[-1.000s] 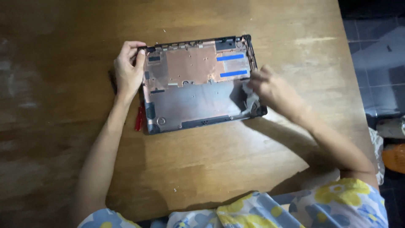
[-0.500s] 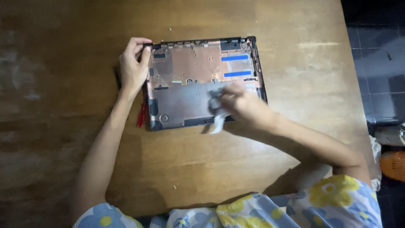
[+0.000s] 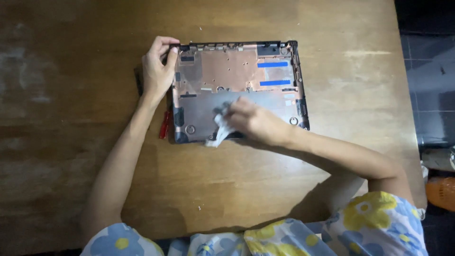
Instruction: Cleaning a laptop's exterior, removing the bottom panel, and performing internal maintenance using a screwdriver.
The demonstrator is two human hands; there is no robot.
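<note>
A wide wooden table (image 3: 71,142) carries an opened laptop bottom case (image 3: 237,71), inside facing up, copper-toned above, grey below, with two blue strips. A red-handled tool (image 3: 164,124) lies just beside its left edge. The left hand (image 3: 158,71) pinches the case's upper left corner; the right hand (image 3: 253,122), fingers curled, presses a crumpled white cloth (image 3: 219,132) onto the grey part
</note>
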